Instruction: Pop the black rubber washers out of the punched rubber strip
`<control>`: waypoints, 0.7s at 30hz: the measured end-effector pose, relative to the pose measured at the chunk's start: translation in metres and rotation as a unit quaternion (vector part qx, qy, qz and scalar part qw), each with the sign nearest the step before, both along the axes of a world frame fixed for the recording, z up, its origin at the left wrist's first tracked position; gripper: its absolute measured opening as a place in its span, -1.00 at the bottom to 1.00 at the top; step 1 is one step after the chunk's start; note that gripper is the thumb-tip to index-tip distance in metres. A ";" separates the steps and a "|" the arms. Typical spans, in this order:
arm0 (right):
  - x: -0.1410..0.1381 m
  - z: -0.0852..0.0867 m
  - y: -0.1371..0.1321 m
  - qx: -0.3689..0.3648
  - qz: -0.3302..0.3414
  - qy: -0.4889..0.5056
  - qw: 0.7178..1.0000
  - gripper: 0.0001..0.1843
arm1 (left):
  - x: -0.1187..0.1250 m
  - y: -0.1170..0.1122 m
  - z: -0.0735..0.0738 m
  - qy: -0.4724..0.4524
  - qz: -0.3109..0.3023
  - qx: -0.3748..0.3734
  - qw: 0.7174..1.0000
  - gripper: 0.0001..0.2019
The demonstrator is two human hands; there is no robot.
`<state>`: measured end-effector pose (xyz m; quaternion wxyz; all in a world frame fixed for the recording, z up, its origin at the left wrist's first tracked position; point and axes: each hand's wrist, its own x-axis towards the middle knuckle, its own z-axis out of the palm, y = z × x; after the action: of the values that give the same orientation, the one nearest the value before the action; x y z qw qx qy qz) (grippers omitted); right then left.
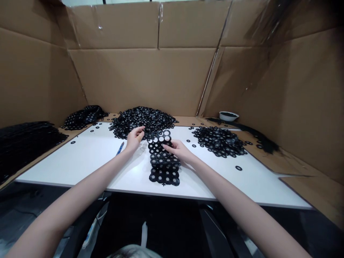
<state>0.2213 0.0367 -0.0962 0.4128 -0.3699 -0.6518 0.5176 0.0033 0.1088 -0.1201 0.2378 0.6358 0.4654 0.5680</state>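
A black rubber sheet punched with round holes lies lengthwise on the white table. My left hand pinches the sheet's far left corner, right beside a large heap of black rings. My right hand rests on the sheet's right side with its fingers pressing on it. A second, flatter pile of black rings lies to the right of my right hand.
Cardboard walls enclose the table. Stacked black sheets sit far left, more punched sheets at the back left. A white bowl stands back right. A blue pen lies by my left wrist. Loose rings are scattered about.
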 end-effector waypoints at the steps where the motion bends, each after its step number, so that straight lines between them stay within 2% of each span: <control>1: 0.000 0.000 0.000 -0.008 0.003 0.013 1.000 -0.61 | -0.001 0.001 -0.001 0.006 0.004 -0.001 1.000 -0.65; 6: 0.000 0.000 0.001 -0.026 0.005 0.048 0.999 -0.65 | 0.001 -0.005 0.001 0.072 -0.003 0.071 0.995 -0.64; 12: -0.001 0.002 0.003 -0.036 -0.012 0.078 0.996 -0.62 | 0.017 -0.037 0.022 0.119 -0.022 0.169 0.978 -0.72; 16: -0.001 0.002 0.002 -0.035 -0.020 0.083 0.996 -0.62 | 0.024 -0.050 0.026 0.187 -0.068 0.181 0.963 -0.77; 21: 0.001 0.002 0.002 -0.030 -0.011 0.078 0.996 -0.61 | 0.025 -0.048 0.021 0.217 -0.091 0.180 0.955 -0.73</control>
<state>0.2224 0.0390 -0.0943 0.4570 -0.3473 -0.5979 0.5596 0.0281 0.0612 -0.0993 0.0636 0.8157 0.3362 0.4663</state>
